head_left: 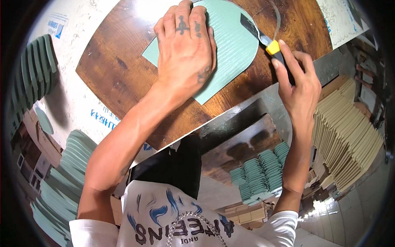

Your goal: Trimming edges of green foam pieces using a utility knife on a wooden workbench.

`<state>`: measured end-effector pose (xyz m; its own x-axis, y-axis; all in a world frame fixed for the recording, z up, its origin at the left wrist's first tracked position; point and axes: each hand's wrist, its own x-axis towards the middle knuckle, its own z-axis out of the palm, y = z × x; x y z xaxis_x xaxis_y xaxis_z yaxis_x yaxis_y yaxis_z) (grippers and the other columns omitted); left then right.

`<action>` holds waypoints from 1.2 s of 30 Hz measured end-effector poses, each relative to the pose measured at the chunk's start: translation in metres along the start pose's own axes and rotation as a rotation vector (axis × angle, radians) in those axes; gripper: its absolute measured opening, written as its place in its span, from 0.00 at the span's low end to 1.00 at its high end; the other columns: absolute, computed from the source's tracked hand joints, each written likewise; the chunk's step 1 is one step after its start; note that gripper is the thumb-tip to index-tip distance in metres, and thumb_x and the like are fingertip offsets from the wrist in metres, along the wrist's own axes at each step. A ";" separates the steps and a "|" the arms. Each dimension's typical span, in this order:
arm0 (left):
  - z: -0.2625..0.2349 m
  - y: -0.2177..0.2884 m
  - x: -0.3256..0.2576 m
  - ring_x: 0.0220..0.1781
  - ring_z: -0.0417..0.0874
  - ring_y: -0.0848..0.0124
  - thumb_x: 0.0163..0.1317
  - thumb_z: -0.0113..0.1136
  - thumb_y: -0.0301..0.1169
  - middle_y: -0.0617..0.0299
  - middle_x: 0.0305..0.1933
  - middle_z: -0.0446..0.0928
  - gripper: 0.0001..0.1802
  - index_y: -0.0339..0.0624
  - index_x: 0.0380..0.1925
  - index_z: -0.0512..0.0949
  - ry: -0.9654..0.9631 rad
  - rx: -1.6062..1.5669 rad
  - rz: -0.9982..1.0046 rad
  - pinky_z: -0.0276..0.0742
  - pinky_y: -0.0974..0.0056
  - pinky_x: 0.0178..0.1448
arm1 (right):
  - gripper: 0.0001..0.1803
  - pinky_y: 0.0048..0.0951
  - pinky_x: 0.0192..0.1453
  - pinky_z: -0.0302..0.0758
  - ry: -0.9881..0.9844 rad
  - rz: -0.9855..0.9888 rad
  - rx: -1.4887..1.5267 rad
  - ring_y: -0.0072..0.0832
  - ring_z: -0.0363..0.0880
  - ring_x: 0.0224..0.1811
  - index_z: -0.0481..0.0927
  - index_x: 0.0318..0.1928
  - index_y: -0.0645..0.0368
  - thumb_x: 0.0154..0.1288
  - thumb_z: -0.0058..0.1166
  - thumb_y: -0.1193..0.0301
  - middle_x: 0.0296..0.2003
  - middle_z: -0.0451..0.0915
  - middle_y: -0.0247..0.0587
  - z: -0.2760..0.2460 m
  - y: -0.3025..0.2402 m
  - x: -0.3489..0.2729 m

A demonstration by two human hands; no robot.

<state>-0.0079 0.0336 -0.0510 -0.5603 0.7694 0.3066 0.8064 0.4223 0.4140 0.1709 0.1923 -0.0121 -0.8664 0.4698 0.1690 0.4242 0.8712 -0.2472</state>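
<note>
You are standing at a white worktable [78, 103] in a cluttered workshop, with a dark brown wooden board [123, 70] lying on top of it as your cutting surface. Around you are piles of stock: tall stacks of pale green pieces [61, 181] by your left side, more green pieces standing on edge [35, 70] at the far left, smaller green stacks [261, 173] on a low surface below the table edge, and a fanned row of tan sheets [349, 131] off to your right.

On the wooden board lies a pale green ribbed sheet [234, 45] with one rounded end, pointing toward your right. Your left hand [185, 49] is spread flat on top of it, palm down, fingers pointing away from you, covering its left and middle part and pinning it to the board. Your right hand [298, 82] sits just beside the sheet's rounded edge, closed around the dark handle of a utility knife [265, 41] with a yellow slider. The blade rests against the sheet's curved edge at its upper right. A thin curled offcut strip [277, 16] rises from the edge beyond the blade. Your hands are apart, with the sheet's bare rounded end between them.
</note>
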 end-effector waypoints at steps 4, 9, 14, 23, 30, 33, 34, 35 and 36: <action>0.015 -0.004 -0.001 0.60 0.71 0.41 0.65 0.56 0.25 0.33 0.57 0.68 0.21 0.26 0.56 0.67 0.083 0.017 0.134 0.66 0.38 0.64 | 0.19 0.34 0.35 0.78 0.001 -0.080 0.059 0.34 0.82 0.33 0.87 0.57 0.45 0.66 0.66 0.61 0.38 0.80 0.34 -0.002 0.020 0.022; 0.009 -0.028 0.013 0.60 0.75 0.48 0.70 0.57 0.31 0.41 0.60 0.73 0.24 0.34 0.63 0.65 0.032 -0.038 0.295 0.71 0.45 0.66 | 0.21 0.35 0.37 0.78 -0.014 -0.087 0.100 0.34 0.80 0.36 0.85 0.58 0.47 0.66 0.65 0.61 0.37 0.79 0.35 -0.001 0.028 0.009; 0.010 -0.020 0.017 0.65 0.72 0.46 0.74 0.54 0.37 0.47 0.64 0.72 0.23 0.42 0.65 0.70 -0.023 0.126 0.172 0.56 0.41 0.74 | 0.23 0.38 0.40 0.78 -0.015 0.109 0.200 0.37 0.78 0.39 0.84 0.60 0.49 0.65 0.66 0.61 0.38 0.78 0.38 -0.003 -0.002 -0.060; 0.017 -0.005 0.007 0.63 0.71 0.46 0.76 0.48 0.39 0.40 0.55 0.75 0.21 0.34 0.58 0.75 0.068 0.232 -0.127 0.56 0.38 0.72 | 0.26 0.37 0.44 0.79 -0.076 0.261 0.204 0.36 0.78 0.44 0.82 0.62 0.47 0.64 0.68 0.61 0.42 0.76 0.37 0.001 -0.058 -0.096; 0.018 -0.005 0.007 0.64 0.71 0.45 0.73 0.52 0.40 0.42 0.61 0.73 0.23 0.36 0.61 0.74 0.115 0.218 -0.052 0.55 0.39 0.73 | 0.26 0.36 0.44 0.79 0.080 0.245 0.189 0.37 0.77 0.43 0.81 0.62 0.50 0.63 0.69 0.65 0.42 0.76 0.40 0.015 -0.055 -0.083; 0.020 -0.004 0.009 0.68 0.69 0.46 0.73 0.52 0.42 0.46 0.65 0.72 0.25 0.40 0.65 0.73 0.068 0.150 0.097 0.55 0.39 0.74 | 0.26 0.36 0.42 0.80 0.054 0.288 0.195 0.38 0.77 0.42 0.81 0.62 0.52 0.63 0.69 0.65 0.42 0.75 0.40 0.016 -0.063 -0.080; 0.017 -0.002 0.008 0.70 0.69 0.48 0.74 0.52 0.42 0.48 0.67 0.72 0.26 0.43 0.67 0.72 0.018 0.197 0.101 0.55 0.40 0.74 | 0.25 0.37 0.42 0.80 0.054 0.290 0.185 0.40 0.78 0.42 0.82 0.61 0.54 0.63 0.69 0.65 0.43 0.75 0.40 0.014 -0.066 -0.079; 0.016 -0.003 0.009 0.70 0.69 0.48 0.74 0.52 0.42 0.48 0.67 0.72 0.26 0.43 0.67 0.72 0.004 0.180 0.115 0.55 0.40 0.74 | 0.25 0.37 0.42 0.80 0.051 0.313 0.175 0.40 0.78 0.42 0.82 0.61 0.54 0.63 0.69 0.65 0.43 0.75 0.40 0.013 -0.069 -0.079; 0.018 -0.003 0.009 0.69 0.69 0.48 0.74 0.52 0.41 0.47 0.67 0.72 0.25 0.42 0.66 0.72 0.006 0.186 0.107 0.55 0.40 0.74 | 0.25 0.37 0.42 0.80 0.029 0.336 0.177 0.40 0.78 0.42 0.82 0.61 0.54 0.63 0.69 0.66 0.43 0.75 0.41 0.011 -0.071 -0.080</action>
<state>-0.0122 0.0478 -0.0644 -0.4705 0.8119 0.3455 0.8819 0.4201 0.2139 0.2071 0.0908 -0.0186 -0.6777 0.7313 0.0764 0.6292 0.6306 -0.4544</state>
